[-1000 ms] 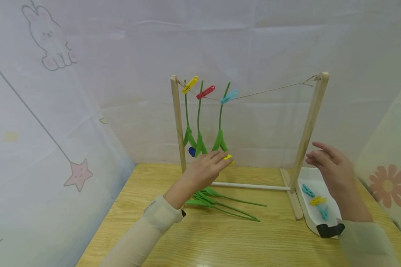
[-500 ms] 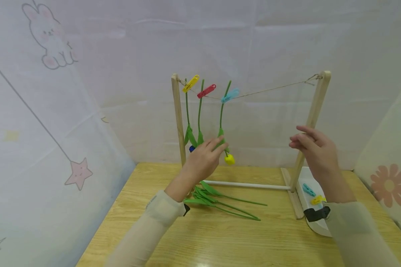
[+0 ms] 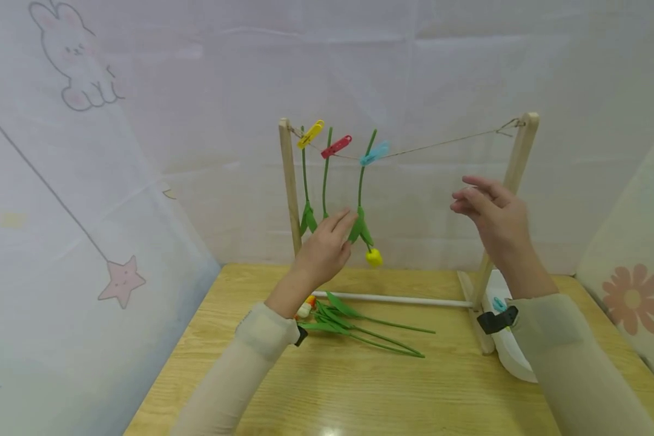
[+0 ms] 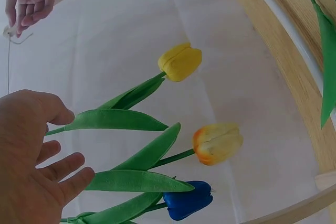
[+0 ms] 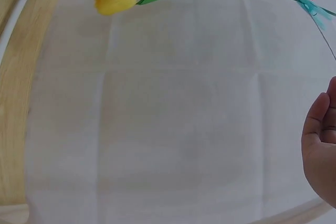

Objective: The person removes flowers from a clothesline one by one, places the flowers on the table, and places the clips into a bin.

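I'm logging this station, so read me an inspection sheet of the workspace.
Surface: wooden table; loose flowers on it.
Job's things: yellow tulip, cream-orange tulip, blue tulip hang heads down from string on wooden frame, stems clipped by yellow peg, red peg, blue peg; spare pegs in white tray.
Clutter: nothing seen.
Hands: left hand by tulips, contact unclear; right hand raised near frame; neither visibly holds anything.
Cables: nothing seen.
Surroundings: pale printed backdrop.

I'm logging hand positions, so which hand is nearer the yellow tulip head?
Left. The left hand is close to the yellow tulip head, on its left; the right hand is farther off, higher and to its right.
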The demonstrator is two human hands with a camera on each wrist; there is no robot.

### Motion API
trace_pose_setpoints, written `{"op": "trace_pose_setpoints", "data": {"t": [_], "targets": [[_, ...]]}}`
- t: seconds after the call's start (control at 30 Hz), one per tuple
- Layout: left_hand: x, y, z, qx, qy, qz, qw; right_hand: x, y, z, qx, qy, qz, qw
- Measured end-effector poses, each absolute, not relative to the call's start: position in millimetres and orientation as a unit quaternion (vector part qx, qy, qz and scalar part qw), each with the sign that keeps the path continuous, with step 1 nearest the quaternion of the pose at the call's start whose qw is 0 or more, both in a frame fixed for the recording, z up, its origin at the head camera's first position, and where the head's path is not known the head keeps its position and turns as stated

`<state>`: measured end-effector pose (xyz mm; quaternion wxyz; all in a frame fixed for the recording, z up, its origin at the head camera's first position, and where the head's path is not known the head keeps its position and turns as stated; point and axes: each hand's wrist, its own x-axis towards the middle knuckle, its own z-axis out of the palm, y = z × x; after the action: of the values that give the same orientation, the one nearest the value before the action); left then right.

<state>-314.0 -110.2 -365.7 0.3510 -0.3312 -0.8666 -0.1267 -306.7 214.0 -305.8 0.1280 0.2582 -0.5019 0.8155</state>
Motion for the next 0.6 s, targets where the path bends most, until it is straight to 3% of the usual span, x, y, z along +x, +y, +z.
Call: {"op": "trace_pose_setpoints", "data": {"t": [0.6], "targets": [[-323.5,-99.8,-340.9,-0.308,-0.857,-0.19,0.367,-322.3,176.9,-264.5,0.233,-0.542,0.794,0.146]]}}
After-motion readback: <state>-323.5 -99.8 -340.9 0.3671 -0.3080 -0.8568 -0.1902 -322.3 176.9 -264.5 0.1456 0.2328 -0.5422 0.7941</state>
